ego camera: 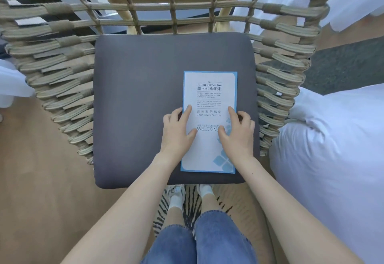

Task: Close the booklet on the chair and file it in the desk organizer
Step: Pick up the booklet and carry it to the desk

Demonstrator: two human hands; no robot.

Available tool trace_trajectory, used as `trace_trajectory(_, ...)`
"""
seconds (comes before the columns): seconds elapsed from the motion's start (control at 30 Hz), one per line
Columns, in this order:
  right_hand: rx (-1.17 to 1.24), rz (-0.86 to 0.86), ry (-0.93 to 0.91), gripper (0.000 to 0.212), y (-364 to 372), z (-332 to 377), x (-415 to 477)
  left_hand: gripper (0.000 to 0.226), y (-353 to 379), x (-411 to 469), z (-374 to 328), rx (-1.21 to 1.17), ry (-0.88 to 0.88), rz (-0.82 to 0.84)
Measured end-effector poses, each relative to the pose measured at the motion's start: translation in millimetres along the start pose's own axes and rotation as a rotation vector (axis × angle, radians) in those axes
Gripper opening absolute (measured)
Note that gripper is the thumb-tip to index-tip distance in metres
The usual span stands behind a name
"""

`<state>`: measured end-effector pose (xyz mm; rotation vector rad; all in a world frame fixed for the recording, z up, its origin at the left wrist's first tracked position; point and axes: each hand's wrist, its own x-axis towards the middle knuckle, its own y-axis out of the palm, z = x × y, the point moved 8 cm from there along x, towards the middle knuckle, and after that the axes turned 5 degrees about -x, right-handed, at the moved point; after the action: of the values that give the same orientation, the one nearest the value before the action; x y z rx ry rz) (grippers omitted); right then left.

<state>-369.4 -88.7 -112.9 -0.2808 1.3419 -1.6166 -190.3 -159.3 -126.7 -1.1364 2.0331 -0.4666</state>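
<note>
The booklet is seen lying flat and shut on the grey cushion of the woven chair, toward the cushion's right side and near its front edge. Its cover, with the word WELCOME, is turned up. So the closing part looks to be done. The filing part is not done, and no desk organizer can be seen anywhere.

The left hand is laid on the booklet's left edge, with the fingers spread and flat. The right hand is laid on the booklet's right side, with the fingers bent a little. The booklet is pressed down by both hands, but it is not gripped or lifted.

Left of the booklet, much bare cushion is seen. Right of the booklet, the cushion's edge and the chair's woven side are close. A white bed is seen further right of the booklet. The booklet's left edge and front edge look easiest to slip fingers under.
</note>
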Motion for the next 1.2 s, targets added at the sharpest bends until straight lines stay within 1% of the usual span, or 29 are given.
trace_trajectory(0.07, 0.076, 0.029, 0.020, 0.059, 5.1, 1.6, -1.8, 0.068, 5.5, -0.7, -2.2, -0.140, -0.022, 0.003)
trace_trajectory(0.2, 0.240, 0.034, 0.077, 0.057, 2.1, -6.6, -2.8, 0.067, 3.5, -1.2, 5.3, -0.410, -0.124, 0.004)
trace_trajectory(0.37, 0.510, 0.134, 0.164, 0.057, -1.6, -20.7, -3.9, 0.066, 2.4, -6.5, 11.4, -0.760, -0.216, 0.168)
trace_trajectory(0.47, 0.641, 0.180, 0.160, 0.056, -11.1, -19.6, -11.9, 0.067, -8.5, -16.9, 7.6, -0.876, -0.246, 0.208)
trace_trajectory(0.57, 0.679, 0.204, 0.127, 0.057, -38.4, -3.7, -26.7, 0.066, -33.9, -36.3, -11.6, -0.913, -0.244, 0.211)
trace_trajectory(0.73, 0.774, 0.208, 0.116, 0.056, -124.5, 40.6, -80.2, 0.065, -103.2, -92.5, -74.7, -0.943, -0.207, 0.181)
trace_trajectory(0.83, 0.831, 0.176, 0.079, 0.056, -186.1, 71.1, -113.1, 0.065, -152.4, -127.0, -117.2, -0.951, -0.171, 0.155)
trace_trajectory(1.03, 0.953, 0.128, -0.053, 0.054, -307.3, 137.4, -156.3, 0.066, -253.4, -177.2, -213.2, -0.982, -0.010, 0.090)
trace_trajectory(1.2, 1.045, 0.081, -0.222, 0.056, -401.2, 197.9, -175.3, 0.066, -338.5, -199.4, -282.5, -1.019, 0.165, -0.002)
